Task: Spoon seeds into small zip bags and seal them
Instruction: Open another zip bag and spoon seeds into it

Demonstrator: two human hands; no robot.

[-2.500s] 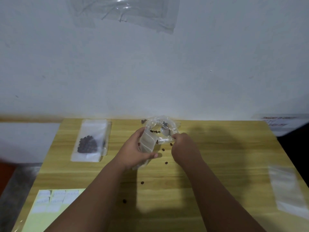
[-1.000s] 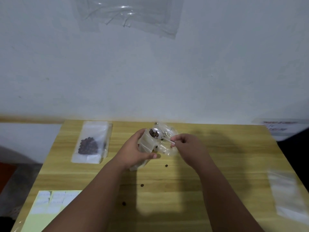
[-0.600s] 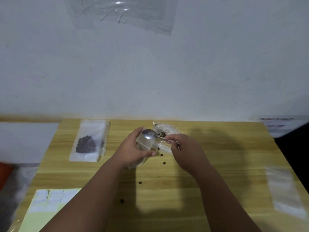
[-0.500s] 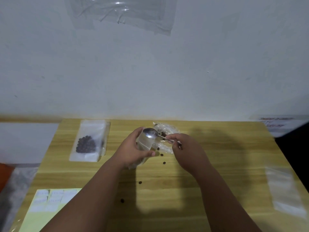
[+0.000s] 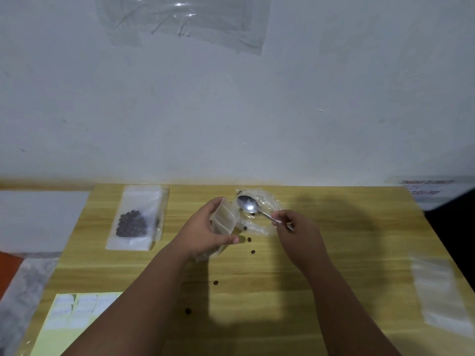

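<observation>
Fingers (image 5: pixel 217 202) and thumb of my left hand (image 5: pixel 203 231) curl round a small clear zip bag with white bands (image 5: pixel 225 218). They hold it up off the pale wooden worktop (image 5: pixel 347 227) with its mouth turned toward the spoon, so seeds can drop straight in. The fingers (image 5: pixel 279 216) of my right hand (image 5: pixel 299 236) pinch the thin handle of a shiny metal spoon (image 5: pixel 250 206) well back from the bowl, which gives me reach and lets a small turn of the wrist tip it. The bowl hangs just beside the bag's mouth and over a crumpled clear plastic bag (image 5: pixel 270 201) lying near the far edge of the worktop. I take that bag for my seed supply, and keeping the two bags close makes each trip short. The bowl looks bare, so I judge myself between scoops. My hand hides the lower part of the small bag, so I cannot tell how much is in it. A few dark round seeds (image 5: pixel 248 239) lie loose on the worktop near my hands and toward me, a sign that the narrow mouth is easy to miss. Off to my left a flat clear zip bag holding a dark clump of seeds (image 5: pixel 136 217) lies out of the way, done by the look of it. Empty clear bags (image 5: pixel 437 291) wait at my right, and a pale yellow label sheet (image 5: pixel 74 309) lies at the near left corner.
</observation>
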